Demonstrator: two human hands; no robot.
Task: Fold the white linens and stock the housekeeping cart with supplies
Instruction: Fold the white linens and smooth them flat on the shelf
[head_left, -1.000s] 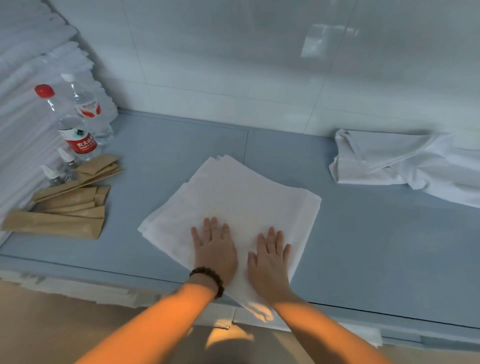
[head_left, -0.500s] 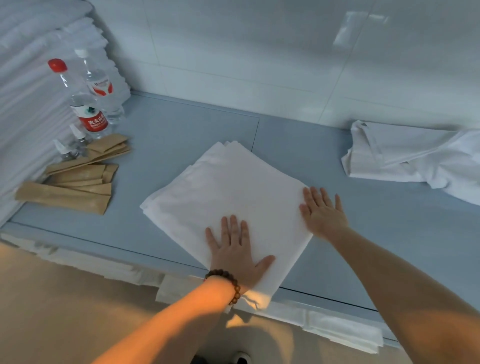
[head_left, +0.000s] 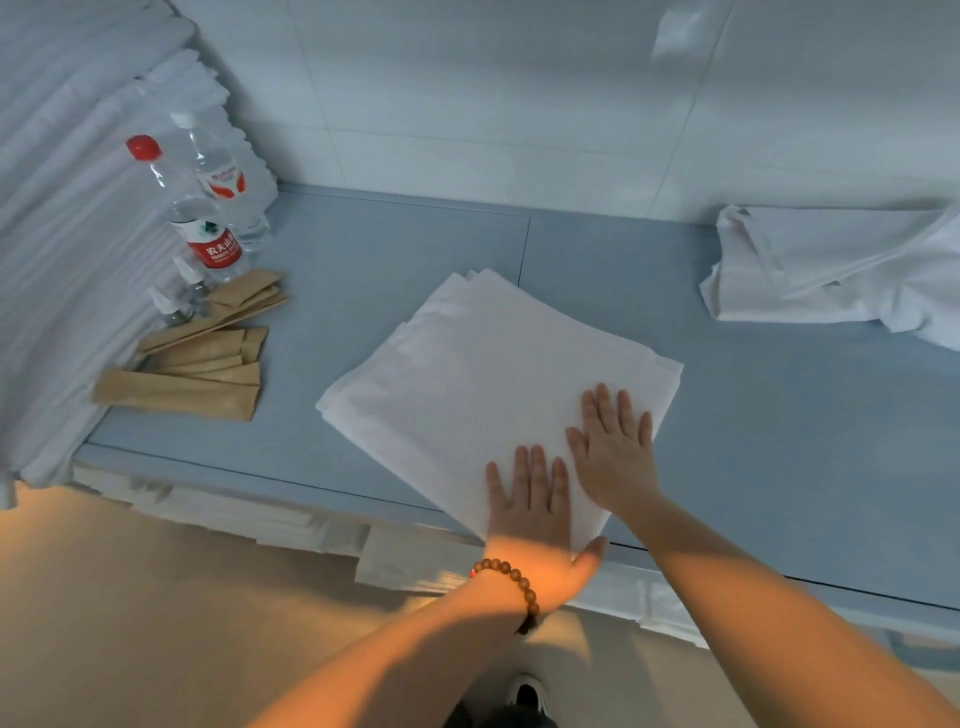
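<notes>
A folded white linen (head_left: 483, 374) lies as a square, turned cornerwise, on the blue-grey counter (head_left: 363, 249). My left hand (head_left: 535, 509), with a bead bracelet at the wrist, presses flat on its near corner at the counter's front edge. My right hand (head_left: 613, 447) lies flat beside it on the linen's near right side, fingers straight and spread. A rumpled, unfolded white linen (head_left: 831, 275) sits at the far right of the counter.
Two water bottles (head_left: 208, 228), small spray bottles (head_left: 176, 301) and several brown paper sachets (head_left: 202, 358) stand at the left. A tall stack of folded white linens (head_left: 67, 234) fills the left edge. A white tiled wall (head_left: 519, 104) backs the counter.
My right hand slid back from the linen's right edge to lie beside my left hand on the near corner. The view shifted slightly.
</notes>
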